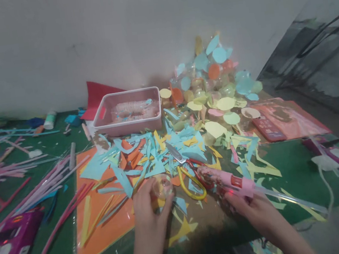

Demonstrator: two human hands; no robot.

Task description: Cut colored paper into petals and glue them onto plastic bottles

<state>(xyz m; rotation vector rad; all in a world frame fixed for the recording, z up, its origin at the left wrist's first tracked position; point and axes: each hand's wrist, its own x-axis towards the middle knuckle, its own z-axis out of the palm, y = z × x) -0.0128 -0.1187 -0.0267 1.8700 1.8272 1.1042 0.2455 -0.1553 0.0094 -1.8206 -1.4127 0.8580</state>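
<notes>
My left hand (pixel 145 207) has its fingers and thumb around a small clear plastic cup (pixel 162 186), low over the table's front. In my right hand (pixel 251 210) is a pink glue gun (pixel 244 184), its nozzle end pointing left toward the cup. A long clear glue stick (pixel 294 201) sticks out of its back. Between the hands and a little farther off lie scissors (pixel 176 153) with yellow and red handles, blades apart, on a heap of blue, orange and yellow paper scraps (pixel 155 162).
A pink basket (pixel 129 128) holds wrapped, striped items. Behind right rises a pile of clear cups with coloured paper discs (pixel 225 103). Orange paper (pixel 107 222), pipe cleaners (pixel 46 189) and a purple box (pixel 18 238) lie left. A red phone-like object (pixel 269 128) and a white cord (pixel 325 185) lie right.
</notes>
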